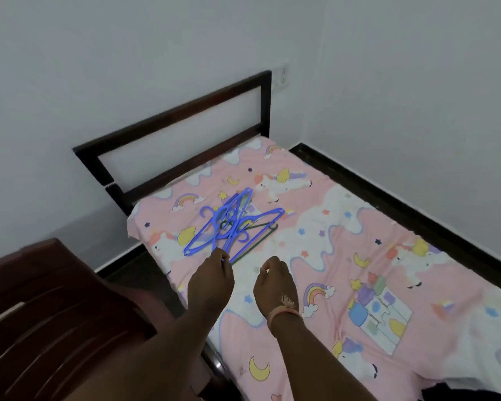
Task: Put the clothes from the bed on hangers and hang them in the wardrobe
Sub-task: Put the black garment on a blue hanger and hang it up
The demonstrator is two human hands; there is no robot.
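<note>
Head view is showing the left hand pinching the near tip of the blue hangers, piled just beyond it toward the bed's far-left end, while the right hand is hovering loosely curled, holding nothing.

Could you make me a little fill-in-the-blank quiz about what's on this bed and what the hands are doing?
1. Most hangers in the pile of hangers are ____ in colour.
2. The left hand pinches one of the ____.
3. A thread band circles the wrist of the ____ hand.
4. The bedsheet is printed with unicorns, rainbows, stars and ____.

Missing words: blue; hangers; right; moons
</note>
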